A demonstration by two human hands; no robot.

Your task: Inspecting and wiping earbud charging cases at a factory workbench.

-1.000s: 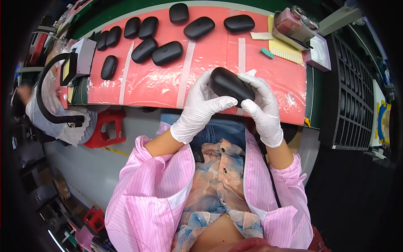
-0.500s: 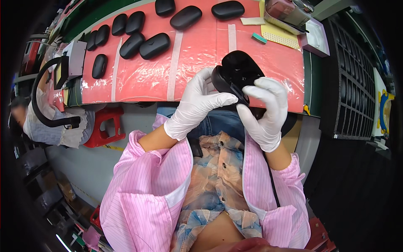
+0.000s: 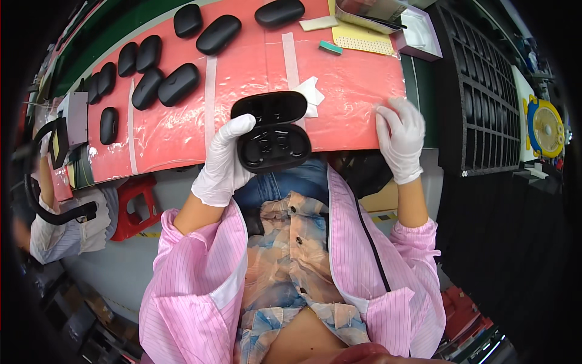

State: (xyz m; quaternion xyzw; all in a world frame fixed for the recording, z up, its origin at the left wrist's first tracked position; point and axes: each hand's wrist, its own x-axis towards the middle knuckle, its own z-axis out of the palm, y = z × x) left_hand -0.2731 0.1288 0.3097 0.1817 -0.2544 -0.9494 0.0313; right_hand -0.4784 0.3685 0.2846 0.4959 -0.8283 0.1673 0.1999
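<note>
An opened black earbud case [image 3: 276, 148] is in my left hand [image 3: 224, 158], its lid raised and its glossy inside with two hollows facing up. My thumb lies by the hinge at the left side; the other fingers are hidden behind the case. My right hand [image 3: 401, 136], gloved in white like the left, is apart from the case over the right edge of the red mat. Its fingers are loosely bent and apart, with nothing visible in them. Beyond the case, a white piece of cloth or paper [image 3: 309, 94] lies on the mat.
Several closed black cases, one an oval case [image 3: 218, 34], lie on the red mat [image 3: 351, 115]. A small green block [image 3: 330, 47], a yellow sheet [image 3: 364, 40] and a clear container [image 3: 370, 13] sit far right. Beside the table stands a black compartment rack [image 3: 485, 91].
My right hand has left the case and moved right to the mat's edge. My left hand has turned the case so its inside faces up. The whole view has shifted.
</note>
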